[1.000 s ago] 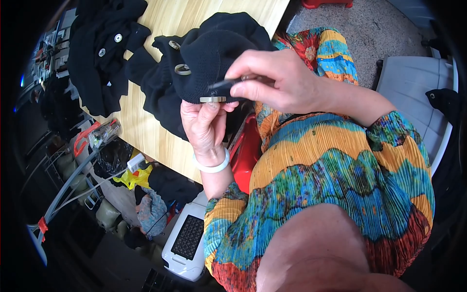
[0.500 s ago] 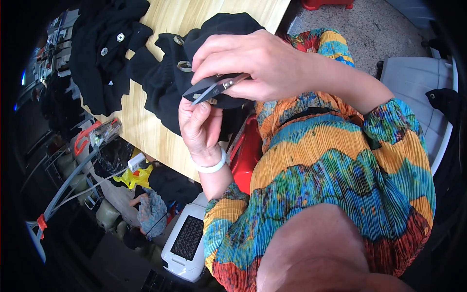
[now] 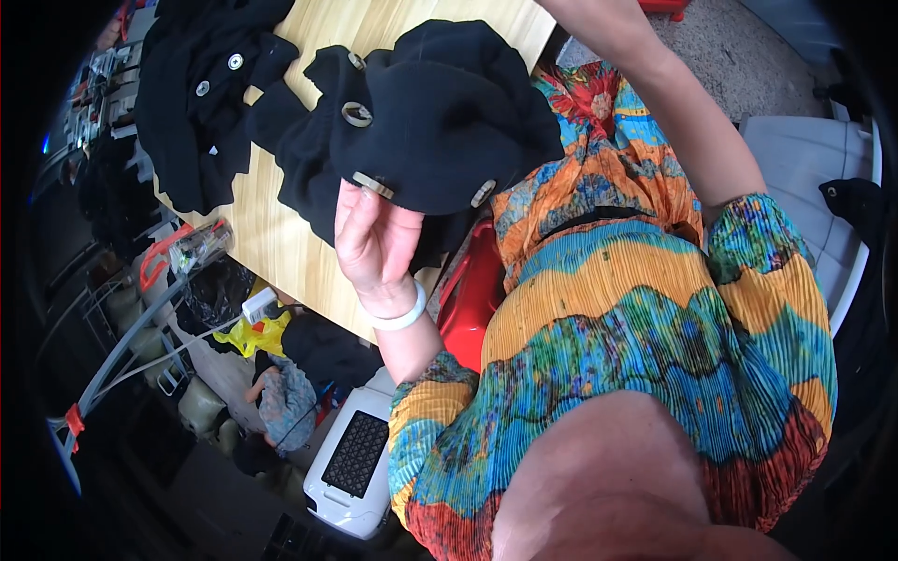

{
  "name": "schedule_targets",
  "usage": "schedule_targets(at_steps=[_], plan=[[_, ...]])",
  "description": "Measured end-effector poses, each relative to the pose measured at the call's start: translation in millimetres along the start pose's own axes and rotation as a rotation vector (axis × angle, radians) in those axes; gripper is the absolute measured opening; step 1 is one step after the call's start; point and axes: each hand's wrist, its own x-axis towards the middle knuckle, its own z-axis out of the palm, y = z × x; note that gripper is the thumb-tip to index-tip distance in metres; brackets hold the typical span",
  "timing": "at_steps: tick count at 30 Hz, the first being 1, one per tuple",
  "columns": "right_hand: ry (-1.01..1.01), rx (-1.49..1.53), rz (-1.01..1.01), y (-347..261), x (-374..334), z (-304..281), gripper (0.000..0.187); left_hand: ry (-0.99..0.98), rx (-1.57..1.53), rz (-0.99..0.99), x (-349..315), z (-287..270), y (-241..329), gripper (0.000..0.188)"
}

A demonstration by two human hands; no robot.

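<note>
My left hand (image 3: 379, 238), with a white bangle (image 3: 402, 313) at the wrist, pinches the edge of a black garment (image 3: 444, 112) beside a pale-rimmed button (image 3: 373, 184). The cloth bulges upward above my fingers, over the table's near side. Further buttons sit along its edges, one (image 3: 356, 114) near the left part and another (image 3: 483, 193) at the lower right. My right hand (image 3: 571, 11) is mostly cut off by the upper edge, so its fingers are hidden; the forearm stretches up past the garment. No scissors show in the current picture.
A second black garment (image 3: 210, 103) with light buttons lies at the left of the wooden table (image 3: 281, 252). Below the table are a red stool (image 3: 463, 299), a yellow bag (image 3: 257, 337) and a white case with a dark grille (image 3: 351, 458). Another person (image 3: 285, 402) is at lower left.
My right hand has moved up and away from the garment with the scissors, which have left the picture. My left hand keeps its pinch, and more of the black cloth shows.
</note>
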Motion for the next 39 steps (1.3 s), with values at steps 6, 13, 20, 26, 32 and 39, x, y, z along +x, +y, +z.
schedule_targets(at_steps=[6, 13, 20, 26, 32, 39], plan=[[-0.246, 0.060, -0.031, -6.1, -3.9, 4.7, 0.024, 0.049, -0.019, -0.003, 5.6, 7.2, 3.7, 0.042], [0.087, 0.074, 0.122, 18.7, 3.1, 14.5, 0.017, 0.038, 0.060, -0.009, 8.8, 10.4, 4.2, 0.037], [-0.037, 0.136, -0.013, 3.0, -0.7, 3.8, 0.020, 0.127, 0.031, 0.003, 9.7, 11.1, 10.7, 0.038], [-0.220, 0.039, -0.147, -8.6, -2.6, 22.4, 0.024, 0.116, 0.074, -0.015, 18.8, 18.8, 4.4, 0.037], [-0.225, -0.046, -0.060, -5.9, 1.8, 13.1, 0.015, 0.165, 0.059, 0.013, 21.0, 19.5, -1.3, 0.037], [-0.196, 0.022, -0.075, -6.3, 1.1, 2.2, 0.018, 0.181, -0.040, -0.019, 16.8, 12.4, -3.4, 0.039]])
